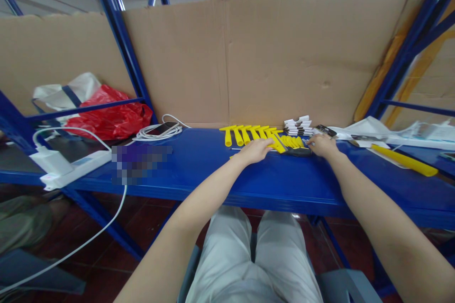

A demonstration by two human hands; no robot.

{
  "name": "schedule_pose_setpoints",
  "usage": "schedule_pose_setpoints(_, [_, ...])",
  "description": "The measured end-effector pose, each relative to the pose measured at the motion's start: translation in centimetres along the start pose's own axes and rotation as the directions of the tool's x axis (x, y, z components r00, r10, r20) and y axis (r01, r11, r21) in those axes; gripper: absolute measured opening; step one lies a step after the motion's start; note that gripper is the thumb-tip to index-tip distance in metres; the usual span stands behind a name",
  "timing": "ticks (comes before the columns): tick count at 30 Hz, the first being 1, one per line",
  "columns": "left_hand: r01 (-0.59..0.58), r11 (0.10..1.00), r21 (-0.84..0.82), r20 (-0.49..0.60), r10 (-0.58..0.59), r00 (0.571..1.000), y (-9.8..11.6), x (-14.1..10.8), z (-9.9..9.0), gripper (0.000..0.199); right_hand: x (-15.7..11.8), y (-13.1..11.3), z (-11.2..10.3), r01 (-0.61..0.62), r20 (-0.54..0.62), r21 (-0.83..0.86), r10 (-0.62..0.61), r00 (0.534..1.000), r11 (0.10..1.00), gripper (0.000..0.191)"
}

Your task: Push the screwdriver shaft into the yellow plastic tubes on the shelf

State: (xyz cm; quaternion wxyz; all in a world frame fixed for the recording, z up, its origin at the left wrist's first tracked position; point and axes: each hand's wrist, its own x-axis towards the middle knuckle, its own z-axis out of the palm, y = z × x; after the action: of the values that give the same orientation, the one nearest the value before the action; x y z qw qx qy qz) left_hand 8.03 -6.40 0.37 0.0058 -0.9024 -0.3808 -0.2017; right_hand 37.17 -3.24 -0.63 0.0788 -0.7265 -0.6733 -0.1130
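Note:
My left hand (256,150) is closed on a yellow T-shaped piece (277,143) that lies tilted just above the blue tabletop. Behind it, several like yellow T-shaped handles (245,135) stand in a row. To the right of the held piece is a cluster of small yellow parts (293,141). A long tool with a black handle (298,152), perhaps a screwdriver, lies in front of them. My right hand (323,145) rests by the end of that handle, fingers drawn together. What they pinch, if anything, is too small to tell.
White-and-black pieces (298,126) are stacked against the cardboard wall (302,57). On the right lie a black item (326,130), white plastic wrapping (377,128) and a long yellow piece (405,161). A phone (163,128), white cable and power strip (78,169) are left.

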Motion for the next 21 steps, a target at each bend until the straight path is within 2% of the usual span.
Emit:
schedule_pose_setpoints(10, [-0.005, 1.000, -0.016, 0.011, 0.005, 1.000, 0.1, -0.1, -0.1, 0.024, 0.8, 0.5, 1.1, 0.017, -0.067, 0.084, -0.011, 0.998, 0.996, 0.023])
schedule_pose_setpoints(18, [-0.025, 0.999, -0.030, 0.033, 0.026, 0.999, 0.5, -0.2, -0.3, 0.024, 1.0, 0.0, 0.8, -0.106, 0.049, 0.152, 0.099, 0.994, 0.983, 0.014])
schedule_pose_setpoints(21, [-0.036, 0.999, -0.032, 0.024, 0.037, 0.999, 0.5, -0.2, -0.2, 0.024, 1.1, 0.2, 1.0, -0.080, 0.021, 0.177, 0.078, 0.997, 0.981, 0.012])
